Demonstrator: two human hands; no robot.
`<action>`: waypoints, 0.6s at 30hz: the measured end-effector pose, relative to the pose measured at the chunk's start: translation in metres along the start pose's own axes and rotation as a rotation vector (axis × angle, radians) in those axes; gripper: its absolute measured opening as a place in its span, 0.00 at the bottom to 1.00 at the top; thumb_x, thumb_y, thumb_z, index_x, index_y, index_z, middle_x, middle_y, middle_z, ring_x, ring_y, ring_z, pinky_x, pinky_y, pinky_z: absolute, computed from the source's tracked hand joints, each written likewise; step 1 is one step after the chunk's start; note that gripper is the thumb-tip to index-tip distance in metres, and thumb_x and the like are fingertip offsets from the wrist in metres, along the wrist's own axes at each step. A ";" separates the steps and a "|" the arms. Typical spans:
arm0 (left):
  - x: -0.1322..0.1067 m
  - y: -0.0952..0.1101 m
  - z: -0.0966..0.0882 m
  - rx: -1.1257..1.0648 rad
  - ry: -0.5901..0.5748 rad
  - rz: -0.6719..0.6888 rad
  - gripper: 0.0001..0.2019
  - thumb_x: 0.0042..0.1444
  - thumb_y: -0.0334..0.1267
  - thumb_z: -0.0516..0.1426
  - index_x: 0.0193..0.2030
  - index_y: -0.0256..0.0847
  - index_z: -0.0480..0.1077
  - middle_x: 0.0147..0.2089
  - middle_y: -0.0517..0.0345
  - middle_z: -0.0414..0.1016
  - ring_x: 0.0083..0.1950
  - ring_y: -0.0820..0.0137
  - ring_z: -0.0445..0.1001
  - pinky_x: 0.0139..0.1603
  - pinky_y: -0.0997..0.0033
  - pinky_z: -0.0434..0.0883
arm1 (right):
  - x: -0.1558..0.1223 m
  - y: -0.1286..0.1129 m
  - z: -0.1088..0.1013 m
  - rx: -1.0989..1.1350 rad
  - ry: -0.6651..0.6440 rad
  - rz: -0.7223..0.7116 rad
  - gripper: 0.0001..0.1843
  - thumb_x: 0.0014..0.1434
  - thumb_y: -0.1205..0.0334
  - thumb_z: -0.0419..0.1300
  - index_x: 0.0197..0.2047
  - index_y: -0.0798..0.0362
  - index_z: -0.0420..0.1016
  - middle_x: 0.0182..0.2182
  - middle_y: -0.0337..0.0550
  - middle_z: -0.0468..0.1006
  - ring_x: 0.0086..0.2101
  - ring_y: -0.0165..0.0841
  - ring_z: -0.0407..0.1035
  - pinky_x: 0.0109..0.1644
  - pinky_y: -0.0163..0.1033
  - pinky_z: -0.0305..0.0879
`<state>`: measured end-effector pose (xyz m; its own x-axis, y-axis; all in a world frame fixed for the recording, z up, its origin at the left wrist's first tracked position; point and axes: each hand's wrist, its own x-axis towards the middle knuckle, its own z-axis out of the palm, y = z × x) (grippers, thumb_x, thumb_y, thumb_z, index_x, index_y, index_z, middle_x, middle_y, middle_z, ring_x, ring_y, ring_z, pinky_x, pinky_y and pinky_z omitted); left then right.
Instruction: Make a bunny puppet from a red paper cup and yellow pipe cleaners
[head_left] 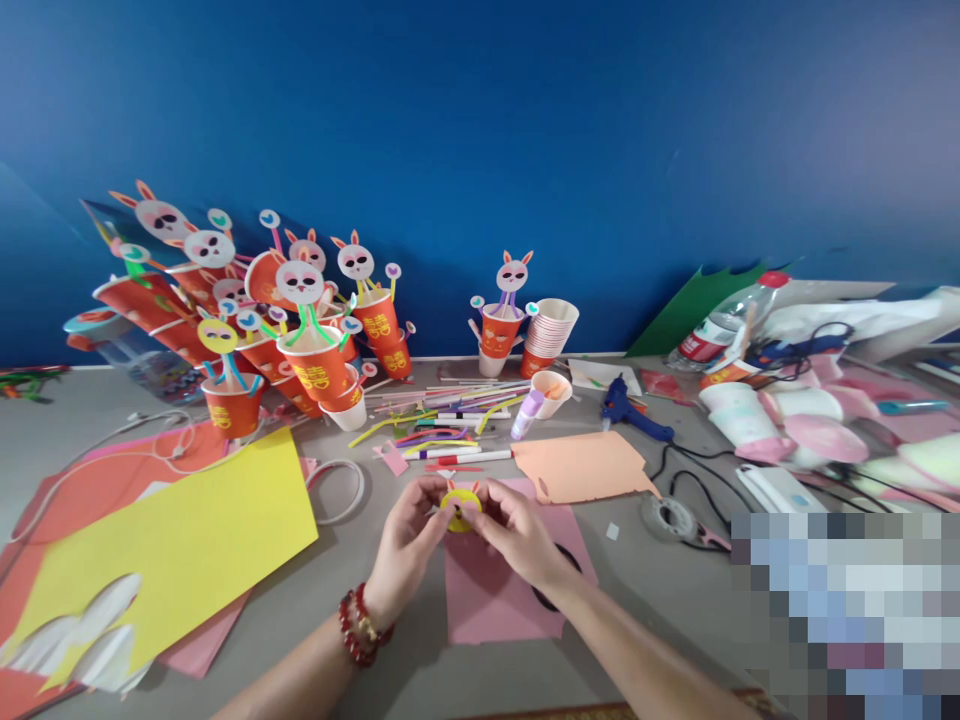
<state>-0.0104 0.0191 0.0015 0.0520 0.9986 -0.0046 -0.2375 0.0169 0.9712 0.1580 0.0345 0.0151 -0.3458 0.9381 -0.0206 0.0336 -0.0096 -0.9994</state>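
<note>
Both my hands meet over the grey table and pinch a small round yellow paper face with little pink ears. My left hand, with a red bead bracelet at the wrist, holds its left edge with closed fingers. My right hand grips the right edge the same way. Under the hands lies a pink paper sheet. An orange paper sheet lies just beyond the right hand.
A yellow sheet with cut-out holes covers red paper at the left. Several red paper-cup rabbits stand at the back left. Straws and markers, a stack of cups, a blue glue gun and a tape roll lie behind.
</note>
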 end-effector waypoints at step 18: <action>0.004 0.005 -0.002 0.079 0.008 -0.037 0.15 0.57 0.50 0.63 0.34 0.39 0.71 0.31 0.60 0.72 0.32 0.71 0.69 0.34 0.74 0.68 | 0.001 0.006 -0.003 -0.091 -0.039 -0.028 0.22 0.65 0.44 0.58 0.29 0.50 0.60 0.27 0.35 0.59 0.30 0.32 0.56 0.33 0.35 0.55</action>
<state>-0.0132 0.0228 0.0060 0.0512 0.9978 -0.0429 -0.1579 0.0505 0.9862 0.1605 0.0363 0.0087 -0.3845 0.9231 0.0045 0.1077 0.0496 -0.9929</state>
